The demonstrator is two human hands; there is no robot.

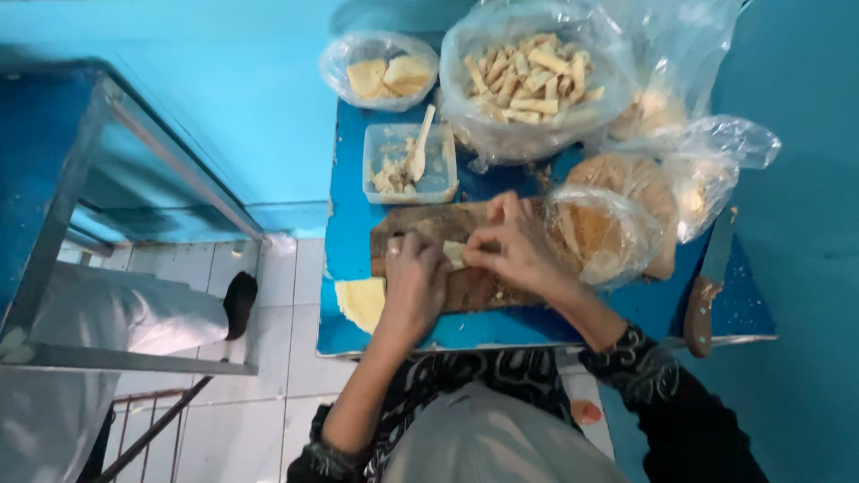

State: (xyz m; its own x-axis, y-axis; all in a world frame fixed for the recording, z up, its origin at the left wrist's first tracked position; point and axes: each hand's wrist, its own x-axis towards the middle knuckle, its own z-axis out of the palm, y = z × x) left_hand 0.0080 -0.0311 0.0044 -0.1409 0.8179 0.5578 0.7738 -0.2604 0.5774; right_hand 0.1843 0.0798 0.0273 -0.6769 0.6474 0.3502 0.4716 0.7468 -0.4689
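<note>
While the left hand [413, 284] curls closed over one end of a pale dough wrapper [455, 254], the right hand [519, 246] pinches its other end, so the wrapper sits between both hands above the wooden cutting board [420, 224]. Another flat wrapper [361, 302] lies on the blue table [349, 215] just left of the left wrist, and a knife [707, 286] rests well right.

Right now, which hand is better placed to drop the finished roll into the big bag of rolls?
Probably the right hand: it sits nearer the bag of rolls, on its side of the cutting board. The left hand pins the pale roll farther away.
</note>
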